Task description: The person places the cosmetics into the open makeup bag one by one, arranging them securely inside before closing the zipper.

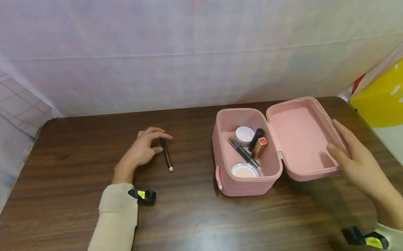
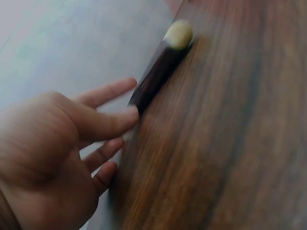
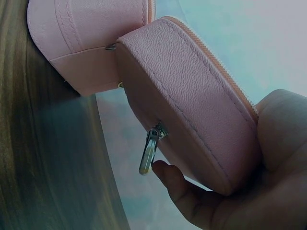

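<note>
My left hand (image 1: pixel 145 147) is at a slim dark makeup pencil (image 1: pixel 167 155) with a cream end, on the left part of the table. Thumb and index finger pinch it from either side near its far end; the left wrist view is blurred there. At the right, a pink makeup case (image 1: pixel 249 186) stands with its lid (image 1: pixel 300 140) swung out to the right. My right hand (image 1: pixel 357 161) grips the lid's outer edge, thumb inside the rim and fingers outside. A metal zipper pull (image 3: pixel 150 151) hangs from the lid beside a fingertip.
Inside the case lie a round white-lidded jar (image 1: pixel 244 134), a round compact (image 1: pixel 244 170), a dark pen-like tube (image 1: pixel 244 154), a black tube (image 1: pixel 256 137) and a brown lipstick-like box (image 1: pixel 260 147). A pale curtain (image 1: pixel 173 50) hangs behind the brown wooden table (image 1: pixel 187 234).
</note>
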Available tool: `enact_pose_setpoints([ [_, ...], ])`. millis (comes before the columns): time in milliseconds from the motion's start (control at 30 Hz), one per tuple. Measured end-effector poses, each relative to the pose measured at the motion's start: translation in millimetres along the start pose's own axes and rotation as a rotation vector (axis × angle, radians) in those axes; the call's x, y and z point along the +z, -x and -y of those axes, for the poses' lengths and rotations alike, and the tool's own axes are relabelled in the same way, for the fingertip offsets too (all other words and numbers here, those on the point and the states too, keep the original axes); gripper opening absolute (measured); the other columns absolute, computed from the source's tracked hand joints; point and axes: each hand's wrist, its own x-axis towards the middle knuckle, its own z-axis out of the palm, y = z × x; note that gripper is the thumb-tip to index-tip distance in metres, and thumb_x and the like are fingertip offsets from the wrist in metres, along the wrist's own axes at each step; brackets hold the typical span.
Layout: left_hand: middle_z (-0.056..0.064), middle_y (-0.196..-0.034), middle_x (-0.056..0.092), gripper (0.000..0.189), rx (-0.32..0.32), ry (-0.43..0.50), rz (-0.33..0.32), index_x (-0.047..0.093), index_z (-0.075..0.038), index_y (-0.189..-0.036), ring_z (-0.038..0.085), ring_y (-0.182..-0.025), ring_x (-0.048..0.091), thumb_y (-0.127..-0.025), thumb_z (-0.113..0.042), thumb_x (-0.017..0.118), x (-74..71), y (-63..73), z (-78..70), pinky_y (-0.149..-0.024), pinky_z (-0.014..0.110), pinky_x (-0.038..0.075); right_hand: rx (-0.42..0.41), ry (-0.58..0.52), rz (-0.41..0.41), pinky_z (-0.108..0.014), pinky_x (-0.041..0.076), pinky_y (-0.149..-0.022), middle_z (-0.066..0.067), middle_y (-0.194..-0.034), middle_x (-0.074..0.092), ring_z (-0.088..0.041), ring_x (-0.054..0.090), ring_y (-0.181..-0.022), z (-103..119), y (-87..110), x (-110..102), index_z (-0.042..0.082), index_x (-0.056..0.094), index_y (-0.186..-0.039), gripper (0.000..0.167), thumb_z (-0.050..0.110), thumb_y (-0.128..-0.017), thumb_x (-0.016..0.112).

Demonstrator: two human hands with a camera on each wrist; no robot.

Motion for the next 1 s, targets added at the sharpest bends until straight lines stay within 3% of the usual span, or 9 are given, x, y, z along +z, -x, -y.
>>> enact_pose_setpoints([
  [233, 0.016, -0.134, 0.049, 0.037, 0.091, 0.012, 0.052, 0.066, -0.009, -0.120, 0.037, -0.124, 0.036, -0.086, 0.004, 0.066, -1.6, 1.7, 0.1, -0.099, 0.056, 0.032, -0.002, -0.003, -0.004, -0.073, 0.020, -0.094, -0.033, -0.150, 0.018, -0.057, 0.028, -0.125, 0.2, 0.6, 0.1, 0.016, 0.008, -0.155, 0.065, 0.023, -0.102, 0.045],
  [467, 0.008, -0.127, 0.053, 0.031, 0.085, 0.018, 0.092, 0.070, -0.012, -0.113, 0.031, -0.120, 0.039, -0.083, -0.002, 0.072, -2.9, 3.1, 2.6, -0.099, 0.054, 0.031, -0.004, -0.007, -0.006, -0.072, 0.019, -0.095, -0.032, -0.150, 0.018, -0.057, 0.026, -0.126, 1.1, 1.0, 0.8, 0.016, 0.008, -0.155, 0.065, 0.023, -0.101, 0.045],
  [833, 0.008, -0.122, 0.049, 0.029, 0.075, -0.053, 0.192, 0.072, -0.017, -0.112, 0.035, -0.119, 0.035, -0.084, -0.011, 0.072, -7.6, 7.5, -1.0, -0.098, 0.073, 0.012, -0.001, 0.011, 0.001, -0.073, 0.026, -0.090, -0.032, -0.150, 0.019, -0.055, 0.032, -0.122, 1.7, 0.1, 0.4, 0.016, 0.007, -0.155, 0.065, 0.023, -0.102, 0.045],
  [1000, 0.007, -0.120, 0.049, 0.021, 0.087, -0.066, 0.199, 0.075, -0.019, -0.103, 0.034, -0.117, 0.035, -0.084, -0.012, 0.073, -7.8, 7.0, -0.9, -0.098, 0.071, 0.012, 0.008, 0.008, 0.000, -0.073, 0.025, -0.091, -0.032, -0.150, 0.019, -0.055, 0.031, -0.122, 1.4, 0.6, 0.5, 0.016, 0.007, -0.155, 0.066, 0.023, -0.101, 0.045],
])
